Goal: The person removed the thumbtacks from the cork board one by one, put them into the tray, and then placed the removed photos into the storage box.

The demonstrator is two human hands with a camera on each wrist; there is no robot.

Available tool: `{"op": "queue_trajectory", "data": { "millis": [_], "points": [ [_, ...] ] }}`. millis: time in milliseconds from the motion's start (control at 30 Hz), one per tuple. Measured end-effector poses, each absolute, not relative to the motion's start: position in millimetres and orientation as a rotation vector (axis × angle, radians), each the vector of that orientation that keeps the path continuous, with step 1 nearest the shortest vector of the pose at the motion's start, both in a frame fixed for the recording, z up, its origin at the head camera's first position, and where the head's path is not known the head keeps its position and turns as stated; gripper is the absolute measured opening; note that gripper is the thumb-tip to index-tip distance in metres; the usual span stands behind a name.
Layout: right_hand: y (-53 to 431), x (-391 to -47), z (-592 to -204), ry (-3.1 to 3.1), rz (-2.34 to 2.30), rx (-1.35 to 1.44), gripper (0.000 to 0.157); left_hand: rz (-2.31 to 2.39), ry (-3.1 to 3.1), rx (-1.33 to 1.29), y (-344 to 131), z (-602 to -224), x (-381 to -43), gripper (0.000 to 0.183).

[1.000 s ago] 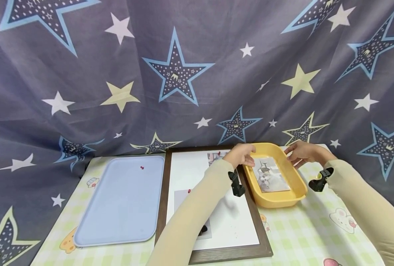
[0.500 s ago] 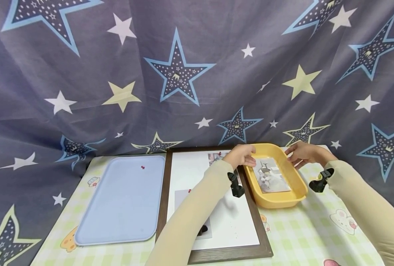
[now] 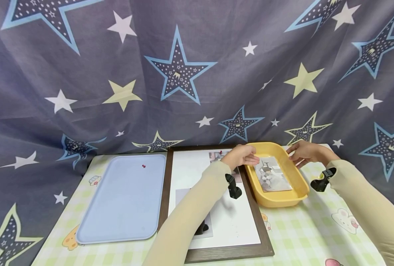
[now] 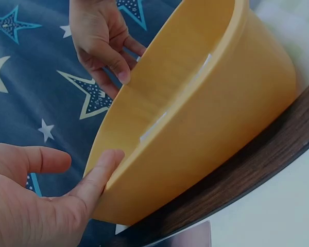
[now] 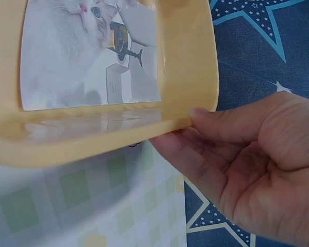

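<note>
A yellow basin stands at the right, beside the framed board. In it lies a photo of a white cat, seen closer in the right wrist view. My left hand is at the basin's left rim. One digit rests on that rim in the left wrist view, another is held apart from it, and the remaining fingers are hidden. At the opposite side my right hand pinches the rim, thumb on top and fingers underneath.
Photos held by red pushpins hang on the white board, partly behind my left sleeve. A pale blue tray with a small red pushpin lies at the left. A star-patterned curtain rises behind the table.
My left hand's fingers reach slightly further right over the basin rim. The right hand keeps its hold, and the basin and photo show no clear movement.
</note>
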State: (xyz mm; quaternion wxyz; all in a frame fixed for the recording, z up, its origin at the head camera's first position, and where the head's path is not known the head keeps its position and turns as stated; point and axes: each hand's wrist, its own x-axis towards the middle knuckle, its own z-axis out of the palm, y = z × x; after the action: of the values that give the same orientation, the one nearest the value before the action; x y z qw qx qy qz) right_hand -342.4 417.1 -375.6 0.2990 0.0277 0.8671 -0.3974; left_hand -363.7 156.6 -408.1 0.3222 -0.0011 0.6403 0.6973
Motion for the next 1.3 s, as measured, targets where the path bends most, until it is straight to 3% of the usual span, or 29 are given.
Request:
{"op": "queue_trajectory", "data": {
  "millis": [233,467,633,1300],
  "points": [
    [413.7,-342.8,-372.0,2.298,-1.059,0.065,0.053,1.837,1.649,0.055,149.2,-408.0,-364.5,0.014],
    [410.8,-343.5,-372.5,2.313,-1.035,0.062,0.053,1.715,1.705,0.151,136.8,-408.9,-371.2,0.035],
    [412.4,-345.4,-378.6,2.329,-1.020,0.076,0.052,1.626,1.797,0.246,124.2,-410.1,-374.7,0.039],
    [415.0,-343.0,-381.2,2.345,-1.041,0.061,0.053,1.641,1.982,0.187,68.9,-394.9,-384.5,0.030]
  ]
}}
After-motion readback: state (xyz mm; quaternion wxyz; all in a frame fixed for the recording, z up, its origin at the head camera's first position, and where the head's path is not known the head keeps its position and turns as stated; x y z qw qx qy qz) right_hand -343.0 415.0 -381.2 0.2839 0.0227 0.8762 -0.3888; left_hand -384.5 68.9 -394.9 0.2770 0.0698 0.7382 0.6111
